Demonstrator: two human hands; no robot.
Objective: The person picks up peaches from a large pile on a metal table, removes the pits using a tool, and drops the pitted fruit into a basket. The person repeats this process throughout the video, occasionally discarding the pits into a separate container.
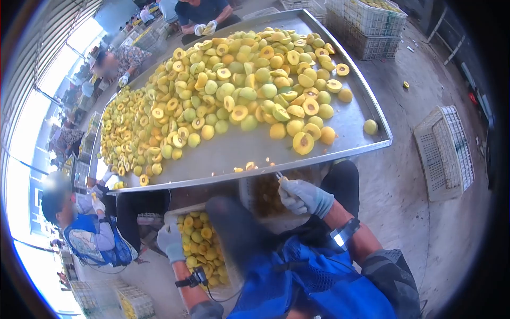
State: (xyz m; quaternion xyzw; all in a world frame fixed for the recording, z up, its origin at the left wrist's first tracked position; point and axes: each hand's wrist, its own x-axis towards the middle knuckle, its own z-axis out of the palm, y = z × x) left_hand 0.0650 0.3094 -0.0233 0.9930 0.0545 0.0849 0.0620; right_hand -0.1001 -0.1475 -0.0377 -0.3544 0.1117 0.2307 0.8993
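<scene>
My right hand [304, 198], in a grey-white glove, is closed round the handle of a small metal-tipped tool [279, 176] just off the tray's near edge. Low on the left, my gloved left hand [171, 240] is at the rim of a crate [234, 255] of yellow fruit halves; its fingers are too unclear to read. A large metal tray [353, 142] stands before me, heaped with whole and halved yellow-green fruit [239, 95]. A few small bits [249, 166] lie along its near edge.
A second crate [245, 194] sits below the tray's edge, near my knees. An empty plastic crate [443, 154] is on the floor at right, with stacked crates [366, 32] behind the tray. One person [101, 234] sits close at left; others work beyond the tray.
</scene>
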